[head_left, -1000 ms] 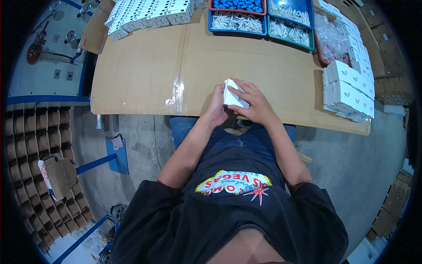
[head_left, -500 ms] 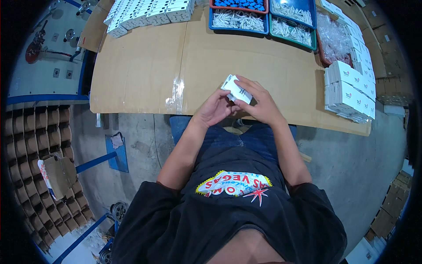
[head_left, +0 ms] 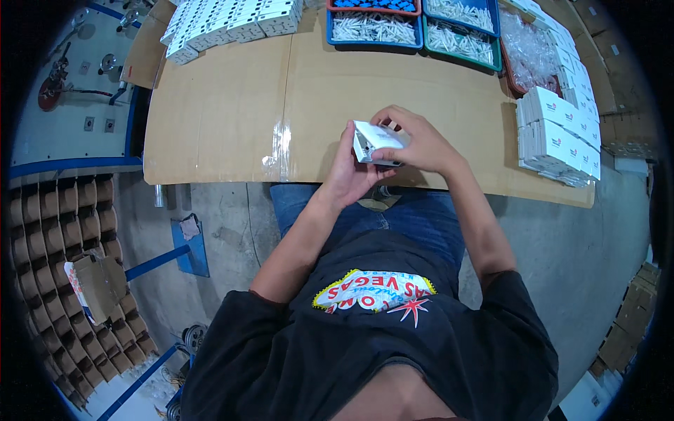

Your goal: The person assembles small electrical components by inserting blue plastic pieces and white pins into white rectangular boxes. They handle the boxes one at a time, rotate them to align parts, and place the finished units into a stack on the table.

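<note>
Holding the small white box from its left, the left hand has its thumb upright along the box's left edge and its other fingers curled beneath the near side, spread about as wide as the box itself. The right hand takes the box from its right: bent fingers reach over the far part, the thumb lies against the near part, and the box fills some of the space between. Some fingertips are hidden, so how firmly they press cannot be told. The box is tilted above the near part of the brown cardboard sheet; whether it touches the sheet cannot be told.

Well beyond the box, to its left, stand rows of white boxes. Beyond it and a little right, a blue tray and a green tray hold white sticks. Farther right of the box lie clear plastic bags, and nearer than these, well to its right, a stack of white cartons.
</note>
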